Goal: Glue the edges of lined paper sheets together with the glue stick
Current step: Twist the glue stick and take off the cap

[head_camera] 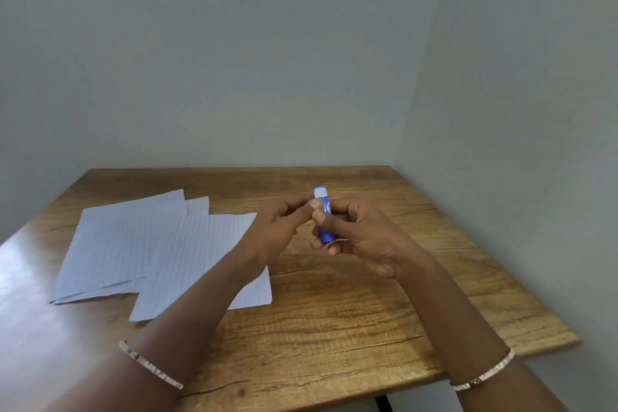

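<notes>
A blue glue stick [325, 217] with a white top stands upright above the table, held between both hands. My right hand [361, 237] grips its lower body with curled fingers. My left hand [284, 227] pinches the stick near its upper part with thumb and fingertips. Several lined paper sheets [150, 254] lie overlapping on the left half of the wooden table [351, 318]; my left forearm crosses over the nearest sheet's right edge.
The table stands in a corner, with plain walls [234, 60] close behind and to the right. Its front right edge [501, 358] drops off near my right wrist. Bare wood lies to the right of the sheets. Both wrists wear thin bracelets.
</notes>
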Demonstrator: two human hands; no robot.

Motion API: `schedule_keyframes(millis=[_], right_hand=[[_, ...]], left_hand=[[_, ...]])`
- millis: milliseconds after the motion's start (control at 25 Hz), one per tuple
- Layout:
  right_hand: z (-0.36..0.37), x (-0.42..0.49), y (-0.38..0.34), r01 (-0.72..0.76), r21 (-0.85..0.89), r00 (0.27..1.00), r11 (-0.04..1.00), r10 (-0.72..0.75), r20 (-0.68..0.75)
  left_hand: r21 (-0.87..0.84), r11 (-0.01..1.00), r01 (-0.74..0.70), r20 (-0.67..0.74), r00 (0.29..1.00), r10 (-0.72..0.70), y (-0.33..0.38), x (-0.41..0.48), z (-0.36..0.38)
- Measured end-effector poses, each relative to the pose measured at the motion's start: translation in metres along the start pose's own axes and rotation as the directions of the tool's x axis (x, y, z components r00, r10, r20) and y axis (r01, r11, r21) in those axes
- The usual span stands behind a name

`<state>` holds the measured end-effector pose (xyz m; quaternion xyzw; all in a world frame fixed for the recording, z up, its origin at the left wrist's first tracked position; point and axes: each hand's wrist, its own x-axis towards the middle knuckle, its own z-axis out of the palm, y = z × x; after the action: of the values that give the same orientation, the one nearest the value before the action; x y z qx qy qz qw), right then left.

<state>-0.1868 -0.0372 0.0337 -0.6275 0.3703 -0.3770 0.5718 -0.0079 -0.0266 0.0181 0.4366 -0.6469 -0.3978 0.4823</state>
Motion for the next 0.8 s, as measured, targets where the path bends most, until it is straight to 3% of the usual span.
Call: schedule_keyframes(millis=[160,400,520,680,760,800], right_hand=[[0.012,0.007,0.007,-0.039,0.185,0.998,0.982,0.031,0.048],[0.005,0.001,0.014,-0.237,0.550,0.970,0.801,0.227,0.087],[0.011,0.003,0.018,-0.155,0.550,0.979,0.821,0.201,-0.023],[0.019,0.004,0.022,0.063,0.257,0.960,0.964,0.011,-0.278],[0.019,0.002,0.019,-0.008,0.423,0.975,0.906,0.101,-0.199],[0.019,0.002,0.016,-0.090,0.557,0.978,0.826,0.180,-0.108]], left_hand=[[-0.189,0.980,0.054,0.021,0.998,-0.051,-0.003,-0.001,-0.011],[-0.313,0.947,0.078,-0.048,0.994,-0.098,-0.006,0.000,-0.012],[-0.364,0.928,0.076,-0.112,0.986,-0.125,-0.006,-0.001,-0.010],[-0.428,0.901,0.077,-0.181,0.969,-0.169,-0.009,0.001,-0.007],[-0.450,0.891,0.059,-0.179,0.972,-0.155,-0.009,0.001,-0.007],[-0.460,0.886,0.054,-0.170,0.975,-0.147,-0.009,0.001,-0.008]])
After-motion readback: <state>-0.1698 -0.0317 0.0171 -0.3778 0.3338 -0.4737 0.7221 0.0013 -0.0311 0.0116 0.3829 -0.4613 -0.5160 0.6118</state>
